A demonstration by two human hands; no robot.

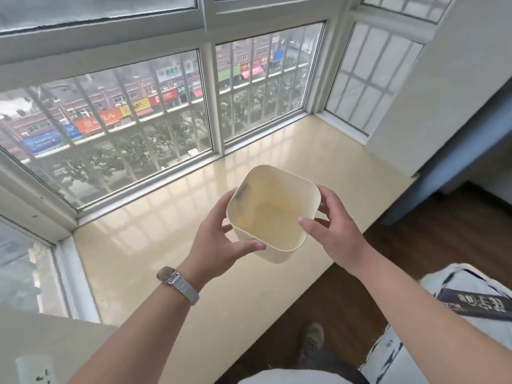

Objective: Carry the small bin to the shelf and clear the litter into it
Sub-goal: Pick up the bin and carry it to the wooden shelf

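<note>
A small cream square bin [273, 206] with rounded corners hangs in the air over a glossy beige window ledge [155, 245]. Its inside looks empty. My left hand [219, 242] grips its left wall, with the thumb under the front corner. My right hand [332, 225] holds the right wall, its thumb hooked over the rim. No shelf and no litter are in view.
Barred windows [124, 115] close off the ledge at the back and left. A white wall [443, 79] and a grey-blue frame [454, 167] stand at the right. Dark wood floor [443, 245] lies below, with my shoe [313, 336]. A white socket [36, 370] sits at the lower left.
</note>
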